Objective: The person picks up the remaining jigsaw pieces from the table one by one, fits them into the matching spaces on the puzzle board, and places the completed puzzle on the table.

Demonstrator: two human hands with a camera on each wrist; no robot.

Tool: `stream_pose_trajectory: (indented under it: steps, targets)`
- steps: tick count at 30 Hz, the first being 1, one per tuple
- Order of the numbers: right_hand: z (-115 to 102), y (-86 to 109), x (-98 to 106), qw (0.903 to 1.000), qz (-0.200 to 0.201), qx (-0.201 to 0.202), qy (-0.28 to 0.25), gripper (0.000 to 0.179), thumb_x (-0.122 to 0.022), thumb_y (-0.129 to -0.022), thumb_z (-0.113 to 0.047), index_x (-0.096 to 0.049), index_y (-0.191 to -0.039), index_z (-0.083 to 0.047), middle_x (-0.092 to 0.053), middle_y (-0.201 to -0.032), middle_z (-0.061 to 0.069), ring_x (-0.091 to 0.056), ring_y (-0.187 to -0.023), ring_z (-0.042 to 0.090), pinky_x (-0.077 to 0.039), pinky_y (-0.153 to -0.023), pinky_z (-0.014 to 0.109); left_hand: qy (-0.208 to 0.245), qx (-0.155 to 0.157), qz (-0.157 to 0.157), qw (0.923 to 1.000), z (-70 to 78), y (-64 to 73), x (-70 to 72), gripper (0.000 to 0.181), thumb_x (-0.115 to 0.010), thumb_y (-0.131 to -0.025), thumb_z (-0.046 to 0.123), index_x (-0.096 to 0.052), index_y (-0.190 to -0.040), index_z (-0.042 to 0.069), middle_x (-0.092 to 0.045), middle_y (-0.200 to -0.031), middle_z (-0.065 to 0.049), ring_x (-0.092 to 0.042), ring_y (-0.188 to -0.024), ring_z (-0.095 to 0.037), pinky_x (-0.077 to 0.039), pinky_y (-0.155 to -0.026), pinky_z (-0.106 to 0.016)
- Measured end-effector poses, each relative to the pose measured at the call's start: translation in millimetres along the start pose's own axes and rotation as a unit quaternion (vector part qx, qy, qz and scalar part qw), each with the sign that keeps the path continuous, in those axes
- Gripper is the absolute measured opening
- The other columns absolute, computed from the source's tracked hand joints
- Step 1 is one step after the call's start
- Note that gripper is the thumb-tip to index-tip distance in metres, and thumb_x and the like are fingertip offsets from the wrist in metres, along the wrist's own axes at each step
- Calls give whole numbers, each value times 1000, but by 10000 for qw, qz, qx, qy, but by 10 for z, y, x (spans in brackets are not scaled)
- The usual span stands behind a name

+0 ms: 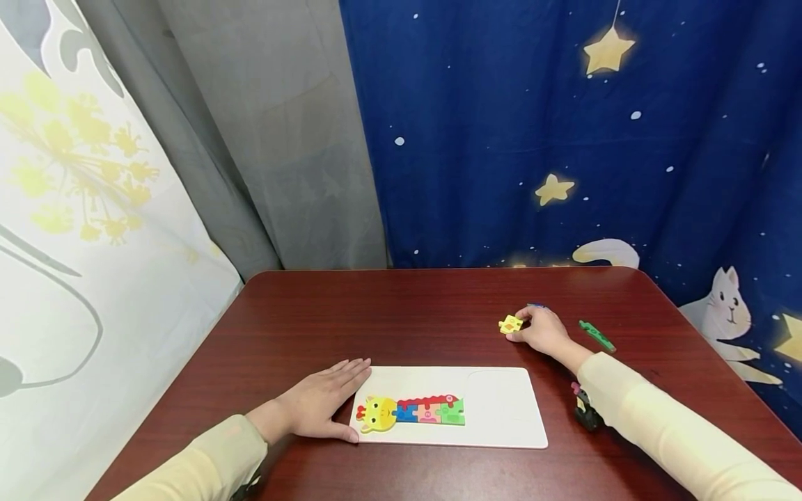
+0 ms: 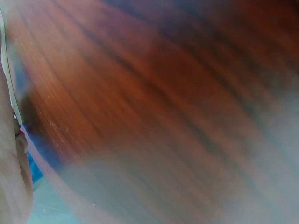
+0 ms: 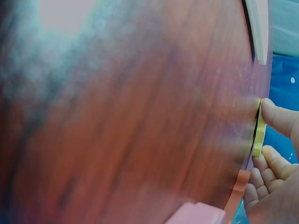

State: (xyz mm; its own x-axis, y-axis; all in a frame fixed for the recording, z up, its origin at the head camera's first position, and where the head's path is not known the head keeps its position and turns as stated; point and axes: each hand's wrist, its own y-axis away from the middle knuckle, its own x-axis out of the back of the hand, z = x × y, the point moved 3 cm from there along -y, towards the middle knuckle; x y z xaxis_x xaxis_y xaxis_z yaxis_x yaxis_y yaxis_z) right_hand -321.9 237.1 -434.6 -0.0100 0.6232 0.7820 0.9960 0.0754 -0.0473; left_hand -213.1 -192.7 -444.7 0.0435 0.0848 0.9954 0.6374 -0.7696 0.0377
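Note:
My right hand (image 1: pixel 544 330) pinches a yellow puzzle piece (image 1: pixel 510 324) between thumb and fingers, at the table's right side beyond the white board. The right wrist view shows that yellow piece edge-on between the thumb and a fingertip. My left hand (image 1: pixel 326 400), fingers straight, rests on the left end of the white board (image 1: pixel 501 410). On the board lies a giraffe puzzle: a yellow head (image 1: pixel 379 415), a red wavy mane (image 1: pixel 429 401), and joined blue (image 1: pixel 406 413), pink (image 1: pixel 429 414) and green (image 1: pixel 451 412) neck pieces.
A green puzzle piece (image 1: pixel 597 335) lies right of my right hand. Something blue (image 1: pixel 536 305) peeks out behind that hand, mostly hidden. Near it in the right wrist view are an orange thing (image 3: pixel 237 191) and a pink thing (image 3: pixel 198 214). Curtains hang behind the brown table (image 1: pixel 376 313).

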Motion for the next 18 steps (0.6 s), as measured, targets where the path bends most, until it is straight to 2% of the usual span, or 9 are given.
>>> stream_pose_trajectory:
  steps: [9, 18]
  targets:
    - [28, -25, 15, 9992, 134, -13, -378, 48, -82, -78, -21, -62, -114, 4, -61, -114, 24, -55, -106, 38, -45, -90, 51, 2, 15, -9, 10000, 1, -2, -10, 108, -34, -82, 83, -22, -154, 5, -20, -160, -8, -21, -145, -21, -21, -116, -37]
    - [44, -35, 22, 9978, 236, -38, -619, 49, -82, -78, -22, -61, -116, 2, -59, -116, 23, -52, -108, 39, -44, -91, 51, -9, 8, 1, 10000, -2, -5, -13, 108, -34, -82, 83, -21, -155, 5, -20, -160, -9, -21, -145, -21, -21, -116, -37]
